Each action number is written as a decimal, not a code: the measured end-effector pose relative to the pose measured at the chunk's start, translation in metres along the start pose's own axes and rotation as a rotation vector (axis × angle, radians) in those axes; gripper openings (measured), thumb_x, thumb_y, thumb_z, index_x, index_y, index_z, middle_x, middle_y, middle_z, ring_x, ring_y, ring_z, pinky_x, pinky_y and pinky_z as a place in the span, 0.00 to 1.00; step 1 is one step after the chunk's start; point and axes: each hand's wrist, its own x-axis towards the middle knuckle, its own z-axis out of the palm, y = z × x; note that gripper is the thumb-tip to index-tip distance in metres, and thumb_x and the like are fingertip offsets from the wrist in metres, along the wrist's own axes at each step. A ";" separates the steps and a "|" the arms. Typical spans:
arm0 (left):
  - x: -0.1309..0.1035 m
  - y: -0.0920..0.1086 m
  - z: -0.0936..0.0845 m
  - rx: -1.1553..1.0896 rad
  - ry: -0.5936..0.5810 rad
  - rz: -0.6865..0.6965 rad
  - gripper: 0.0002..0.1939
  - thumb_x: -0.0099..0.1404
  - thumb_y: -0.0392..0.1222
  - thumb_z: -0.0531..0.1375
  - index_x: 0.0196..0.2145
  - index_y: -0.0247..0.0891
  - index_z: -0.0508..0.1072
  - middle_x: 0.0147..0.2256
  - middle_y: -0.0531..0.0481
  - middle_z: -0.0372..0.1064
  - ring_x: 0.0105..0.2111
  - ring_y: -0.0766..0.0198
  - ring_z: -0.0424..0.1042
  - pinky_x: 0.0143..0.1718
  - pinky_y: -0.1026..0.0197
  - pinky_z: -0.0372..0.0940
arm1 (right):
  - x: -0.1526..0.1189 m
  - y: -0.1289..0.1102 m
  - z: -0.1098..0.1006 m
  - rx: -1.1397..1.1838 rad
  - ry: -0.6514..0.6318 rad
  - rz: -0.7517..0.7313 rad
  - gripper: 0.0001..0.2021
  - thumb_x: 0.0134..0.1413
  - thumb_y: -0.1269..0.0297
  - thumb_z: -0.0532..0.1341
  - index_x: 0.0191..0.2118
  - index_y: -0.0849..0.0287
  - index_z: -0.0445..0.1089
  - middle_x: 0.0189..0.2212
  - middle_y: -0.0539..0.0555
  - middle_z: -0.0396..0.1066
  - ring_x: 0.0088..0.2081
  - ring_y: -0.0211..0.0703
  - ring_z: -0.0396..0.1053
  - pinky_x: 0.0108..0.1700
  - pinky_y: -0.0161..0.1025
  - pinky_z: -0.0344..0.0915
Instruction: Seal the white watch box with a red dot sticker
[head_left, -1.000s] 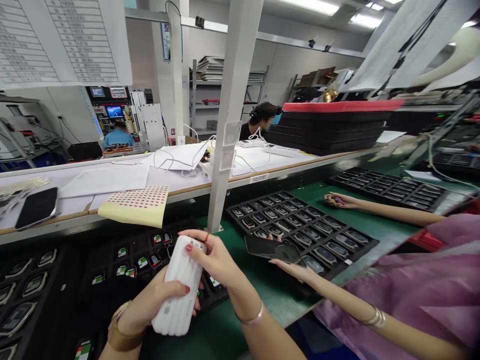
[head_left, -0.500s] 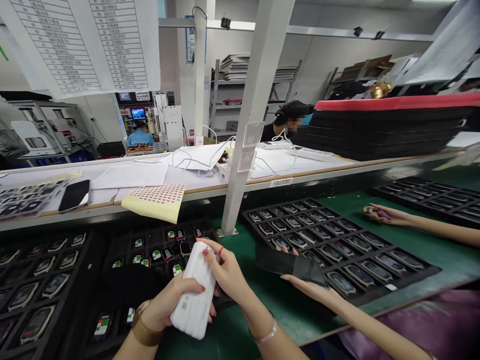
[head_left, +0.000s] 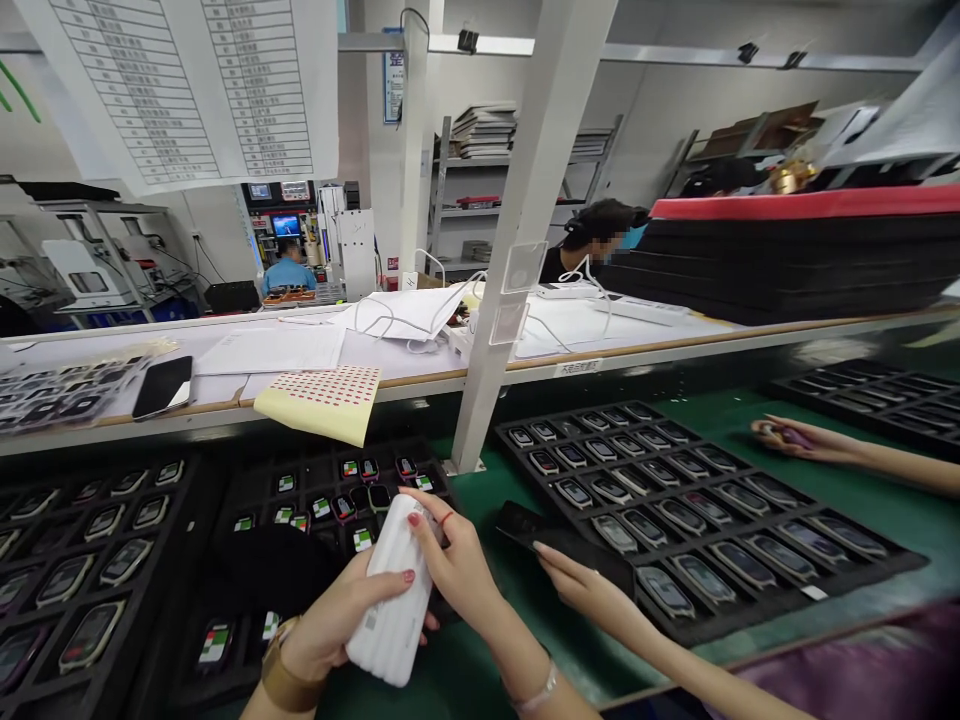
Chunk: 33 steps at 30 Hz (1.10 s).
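Both of my hands hold a white power bank [head_left: 394,620], a ribbed oblong block with small print on it, tilted over the bench. My left hand [head_left: 360,605] is closed around its lower left side, thumb across the face. At its upper right, my right hand [head_left: 459,555] grips the edge with thumb and fingers. Behind the power bank lies a black foam tray [head_left: 251,480] of watch-like devices, several with lit green, white and red screens. A rounded black thing [head_left: 270,565] covers part of that tray.
A co-worker's hand [head_left: 589,590] holds a dark flat panel [head_left: 559,545] to my right; their other hand [head_left: 814,440] holds something small. Trays of devices [head_left: 750,545] stand right and left. A white post [head_left: 499,330] rises ahead beside a shelf with a yellow sticker sheet [head_left: 319,405].
The view has shifted slightly, so the surroundings sit further right. My hands keep their grip on the power bank. The co-worker's dark panel has turned and their near hand has moved.
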 end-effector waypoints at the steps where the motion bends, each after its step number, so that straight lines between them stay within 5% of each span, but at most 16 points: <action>1: 0.000 -0.001 0.000 -0.006 0.008 -0.004 0.30 0.57 0.47 0.66 0.51 0.29 0.61 0.36 0.39 0.72 0.33 0.53 0.76 0.33 0.55 0.73 | 0.000 0.001 0.001 -0.004 0.000 0.004 0.20 0.68 0.54 0.52 0.55 0.61 0.70 0.50 0.61 0.70 0.51 0.52 0.68 0.54 0.46 0.65; 7: 0.000 -0.004 0.001 0.039 0.039 0.031 0.28 0.55 0.49 0.67 0.48 0.31 0.65 0.39 0.39 0.71 0.31 0.58 0.75 0.31 0.58 0.72 | 0.004 0.004 0.000 0.288 -0.090 0.332 0.29 0.57 0.42 0.61 0.52 0.64 0.72 0.38 0.60 0.73 0.29 0.43 0.68 0.26 0.35 0.65; 11: 0.000 -0.005 0.000 0.092 0.063 0.021 0.31 0.54 0.49 0.67 0.51 0.31 0.64 0.44 0.37 0.70 0.30 0.60 0.74 0.30 0.61 0.70 | 0.003 0.011 0.000 0.472 -0.087 0.415 0.29 0.50 0.43 0.68 0.49 0.64 0.74 0.39 0.59 0.73 0.32 0.41 0.66 0.31 0.33 0.64; 17: 0.001 -0.009 -0.001 0.053 0.053 0.009 0.30 0.53 0.47 0.66 0.50 0.30 0.65 0.42 0.38 0.70 0.29 0.60 0.74 0.29 0.60 0.70 | -0.005 0.017 0.004 0.394 -0.111 0.396 0.31 0.56 0.42 0.63 0.55 0.63 0.72 0.32 0.57 0.71 0.25 0.37 0.59 0.23 0.32 0.58; 26: -0.002 -0.012 -0.009 0.071 0.136 0.011 0.31 0.52 0.46 0.68 0.50 0.30 0.65 0.36 0.43 0.70 0.31 0.58 0.74 0.32 0.59 0.70 | -0.007 0.005 0.015 0.317 -0.026 0.268 0.26 0.60 0.44 0.59 0.53 0.60 0.73 0.35 0.58 0.71 0.34 0.47 0.68 0.33 0.39 0.69; 33: -0.013 -0.011 -0.008 0.083 0.175 0.000 0.30 0.54 0.44 0.65 0.51 0.31 0.62 0.36 0.43 0.71 0.32 0.57 0.74 0.33 0.57 0.71 | -0.010 0.008 0.027 0.350 -0.058 0.237 0.24 0.64 0.47 0.57 0.53 0.62 0.72 0.45 0.60 0.71 0.45 0.50 0.68 0.51 0.46 0.66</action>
